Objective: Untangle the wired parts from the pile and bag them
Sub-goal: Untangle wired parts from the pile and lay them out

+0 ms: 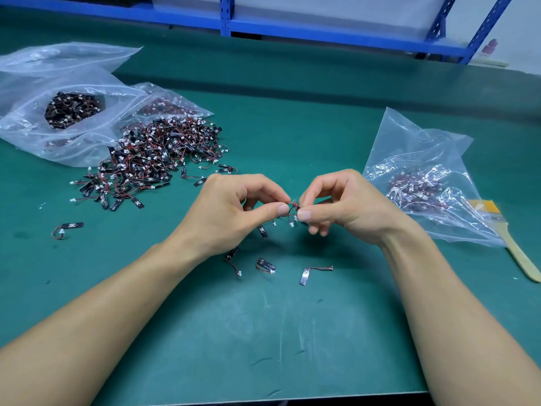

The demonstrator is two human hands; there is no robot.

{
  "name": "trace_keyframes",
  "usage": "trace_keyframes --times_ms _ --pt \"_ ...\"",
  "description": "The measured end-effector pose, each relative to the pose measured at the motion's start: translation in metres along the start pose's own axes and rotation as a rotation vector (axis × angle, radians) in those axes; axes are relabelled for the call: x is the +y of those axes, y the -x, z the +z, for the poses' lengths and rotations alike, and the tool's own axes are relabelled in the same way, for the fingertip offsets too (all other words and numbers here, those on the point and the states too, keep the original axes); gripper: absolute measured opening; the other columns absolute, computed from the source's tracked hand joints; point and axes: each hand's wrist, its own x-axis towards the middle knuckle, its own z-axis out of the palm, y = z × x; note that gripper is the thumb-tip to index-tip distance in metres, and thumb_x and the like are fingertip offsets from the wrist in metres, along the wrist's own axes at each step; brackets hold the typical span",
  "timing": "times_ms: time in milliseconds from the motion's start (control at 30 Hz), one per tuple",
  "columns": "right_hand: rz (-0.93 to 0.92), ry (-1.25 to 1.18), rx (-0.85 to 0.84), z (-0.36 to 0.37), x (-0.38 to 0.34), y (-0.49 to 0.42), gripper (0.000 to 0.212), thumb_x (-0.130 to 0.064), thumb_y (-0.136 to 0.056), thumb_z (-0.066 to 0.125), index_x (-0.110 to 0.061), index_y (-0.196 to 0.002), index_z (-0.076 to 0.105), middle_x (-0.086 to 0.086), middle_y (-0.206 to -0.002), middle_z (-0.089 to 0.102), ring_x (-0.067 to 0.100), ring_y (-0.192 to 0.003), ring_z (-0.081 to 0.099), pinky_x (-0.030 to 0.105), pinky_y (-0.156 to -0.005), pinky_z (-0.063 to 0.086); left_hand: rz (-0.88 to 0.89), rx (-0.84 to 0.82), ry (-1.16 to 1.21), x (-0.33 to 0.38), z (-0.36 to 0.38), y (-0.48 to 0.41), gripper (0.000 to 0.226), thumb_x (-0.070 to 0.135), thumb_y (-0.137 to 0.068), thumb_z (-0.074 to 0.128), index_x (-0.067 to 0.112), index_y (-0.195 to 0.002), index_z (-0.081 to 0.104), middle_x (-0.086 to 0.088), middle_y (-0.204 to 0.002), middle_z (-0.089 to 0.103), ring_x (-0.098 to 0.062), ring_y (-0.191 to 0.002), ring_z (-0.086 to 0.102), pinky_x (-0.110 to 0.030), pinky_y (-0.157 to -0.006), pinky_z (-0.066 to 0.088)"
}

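Now | left hand (231,212) grip: pinching thin tangled wires (293,207) | right hand (345,206) grip: pinching same wires | crinkled clear bag (424,171) nearby

The green mat (292,332) looks matt and scuffed, the ten-o'clock bag (35,92) and the three-o'clock bag (409,148) are clear, glossy, crinkled plastic, the wired parts (158,153) show black boards, thin sheathed wires and white plastic plugs, and the brush (516,253) at four o'clock has a pale, smooth wooden handle.

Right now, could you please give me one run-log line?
step: untangling | left hand: pinches tangled wired parts | right hand: pinches them too | pile: left | clear bag: right
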Motion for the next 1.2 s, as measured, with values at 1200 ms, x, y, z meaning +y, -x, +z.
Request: trace_keyframes --times_ms 1200 --pt "0.028 0.176 0.027 -0.039 0.006 0.008 0.021 -0.03 -0.063 0.085 -0.013 -0.071 0.077 0.018 -0.059 0.059 0.014 -0.046 0.034 0.018 -0.043 0.026 -0.091 -0.27 0.056 -0.01 -0.046 -0.007 0.005 0.029 -0.082 0.074 0.025 -0.081 0.074 0.009 -0.061 0.062 -0.009 -0.054 0.043 -0.022 -0.053 0.033"
